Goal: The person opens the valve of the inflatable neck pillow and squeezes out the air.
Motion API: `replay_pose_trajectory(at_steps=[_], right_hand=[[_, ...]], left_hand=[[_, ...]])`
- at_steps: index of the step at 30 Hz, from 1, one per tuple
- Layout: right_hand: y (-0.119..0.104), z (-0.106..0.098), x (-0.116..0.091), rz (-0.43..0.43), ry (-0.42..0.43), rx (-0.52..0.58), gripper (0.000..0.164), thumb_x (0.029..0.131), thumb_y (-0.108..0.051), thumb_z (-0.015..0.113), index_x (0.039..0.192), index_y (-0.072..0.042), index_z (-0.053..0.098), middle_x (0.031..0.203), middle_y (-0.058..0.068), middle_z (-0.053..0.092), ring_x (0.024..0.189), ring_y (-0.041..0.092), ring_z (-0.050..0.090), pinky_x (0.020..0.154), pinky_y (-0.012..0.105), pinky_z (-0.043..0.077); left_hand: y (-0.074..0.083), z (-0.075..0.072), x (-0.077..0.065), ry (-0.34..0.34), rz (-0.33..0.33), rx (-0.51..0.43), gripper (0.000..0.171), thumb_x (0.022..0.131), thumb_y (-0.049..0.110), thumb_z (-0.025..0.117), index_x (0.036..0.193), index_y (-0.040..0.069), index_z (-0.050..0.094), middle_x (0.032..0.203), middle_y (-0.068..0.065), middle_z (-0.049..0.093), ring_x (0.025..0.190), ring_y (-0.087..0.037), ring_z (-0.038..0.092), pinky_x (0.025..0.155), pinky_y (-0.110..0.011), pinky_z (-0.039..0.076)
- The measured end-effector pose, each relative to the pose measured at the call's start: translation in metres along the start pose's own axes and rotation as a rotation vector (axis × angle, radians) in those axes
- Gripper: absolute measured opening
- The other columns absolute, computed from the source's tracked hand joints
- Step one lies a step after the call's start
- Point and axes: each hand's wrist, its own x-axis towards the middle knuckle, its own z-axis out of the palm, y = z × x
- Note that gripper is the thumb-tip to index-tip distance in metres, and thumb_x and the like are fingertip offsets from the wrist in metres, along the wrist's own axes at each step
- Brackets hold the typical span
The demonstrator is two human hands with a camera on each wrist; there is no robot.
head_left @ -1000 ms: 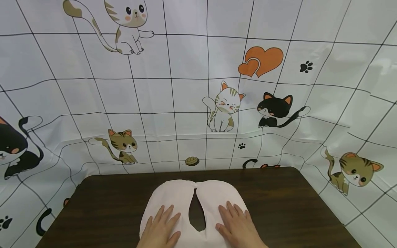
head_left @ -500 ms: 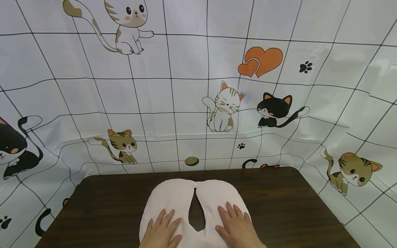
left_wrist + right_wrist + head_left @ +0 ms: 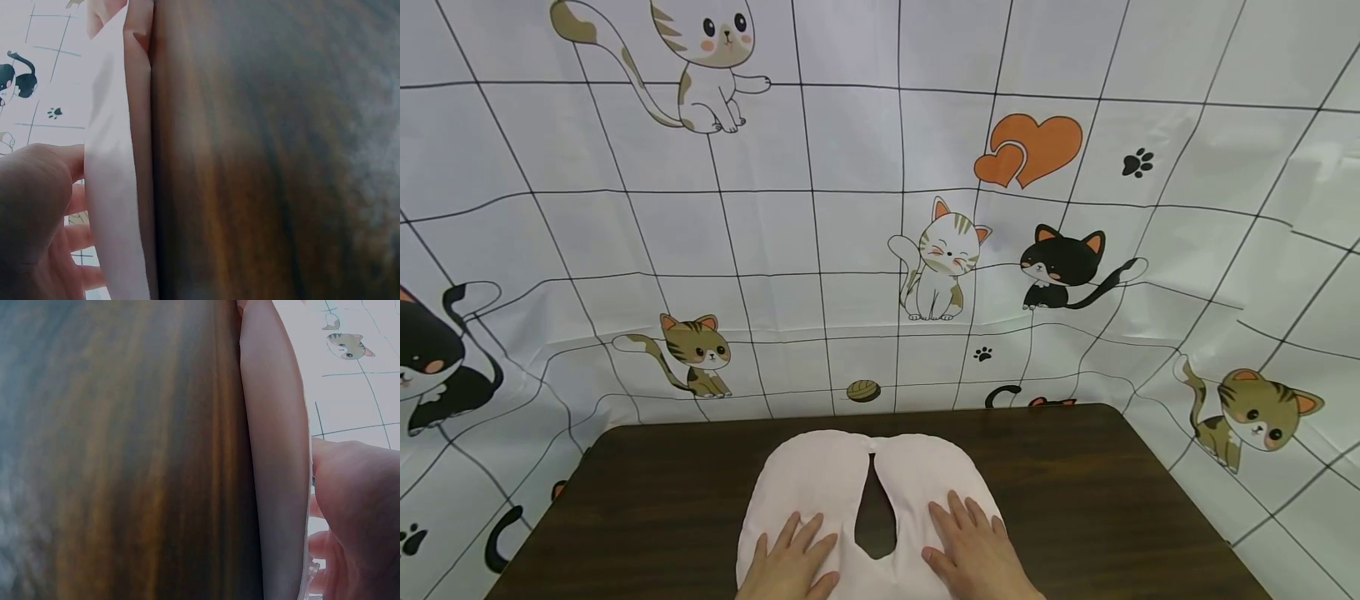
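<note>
A pale pink U-shaped neck pillow [image 3: 820, 475] lies flat on the dark wooden table, its two rounded ends meeting at the far side around a teardrop-shaped gap. My left hand [image 3: 792, 562] rests on its left half, fingers spread and pointing away from me. On the right half my right hand [image 3: 976, 550] lies the same way, thumb toward the gap. Both wrist views show the pillow's edge [image 3: 115, 169] low against the wood, with the fingertips over its top. The near part of the pillow is cut off by the head view's lower edge.
The dark wood-grain table [image 3: 662, 500] reaches back to a white sheet [image 3: 857, 233] printed with grid lines, cats, hearts and paw prints. That sheet hangs behind the table and along both sides. Small clear plastic [image 3: 312, 569] shows beside the pillow's edge in the right wrist view.
My left hand has slid slightly toward me and to the right on the pillow. The pillow's far edge sits slightly farther back; the right hand has barely moved.
</note>
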Motion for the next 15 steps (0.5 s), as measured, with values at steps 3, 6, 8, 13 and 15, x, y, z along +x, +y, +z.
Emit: replay_pose_trajectory(at_steps=[3,6,8,13,15], right_hand=[[0.0,-0.002,0.0,-0.006,-0.001,0.009,0.068,0.087,-0.059,0.052,0.139,-0.016,0.047,0.147,0.017,0.036,0.131,0.044,0.033,0.095,0.073,0.021],[0.001,-0.003,-0.001,-0.017,0.002,0.012,0.068,0.088,-0.058,0.051,0.139,-0.015,0.047,0.147,0.017,0.036,0.13,0.044,0.033,0.095,0.073,0.022],[0.001,-0.004,-0.001,-0.021,0.006,0.012,0.067,0.088,-0.058,0.051,0.139,-0.015,0.047,0.147,0.017,0.036,0.13,0.044,0.033,0.095,0.073,0.022],[0.004,-0.001,-0.004,-0.049,0.064,-0.049,0.064,0.088,-0.056,0.053,0.138,-0.016,0.049,0.145,0.016,0.039,0.128,0.043,0.038,0.094,0.072,0.025],[0.006,0.001,-0.005,-0.067,0.108,-0.107,0.063,0.088,-0.057,0.052,0.136,-0.017,0.05,0.144,0.015,0.041,0.127,0.042,0.04,0.094,0.071,0.027]], left_hand=[[-0.001,0.001,0.0,-0.012,0.002,0.001,0.05,0.089,0.052,0.051,0.123,0.017,0.062,0.137,-0.01,0.051,0.13,-0.04,0.037,0.092,-0.075,0.023],[-0.001,0.002,0.001,-0.012,0.005,0.012,0.049,0.089,0.052,0.051,0.123,0.018,0.062,0.137,-0.01,0.051,0.13,-0.039,0.037,0.092,-0.074,0.024],[-0.002,0.002,0.001,-0.013,0.008,0.013,0.049,0.09,0.051,0.051,0.124,0.018,0.062,0.137,-0.01,0.05,0.13,-0.04,0.037,0.092,-0.075,0.024],[-0.004,-0.004,-0.002,-0.053,-0.002,-0.02,0.051,0.089,0.053,0.052,0.126,0.018,0.061,0.14,-0.011,0.047,0.13,-0.041,0.036,0.091,-0.075,0.024],[-0.004,-0.008,-0.003,-0.073,-0.009,-0.034,0.053,0.088,0.054,0.052,0.127,0.019,0.06,0.142,-0.012,0.046,0.13,-0.042,0.035,0.091,-0.075,0.023]])
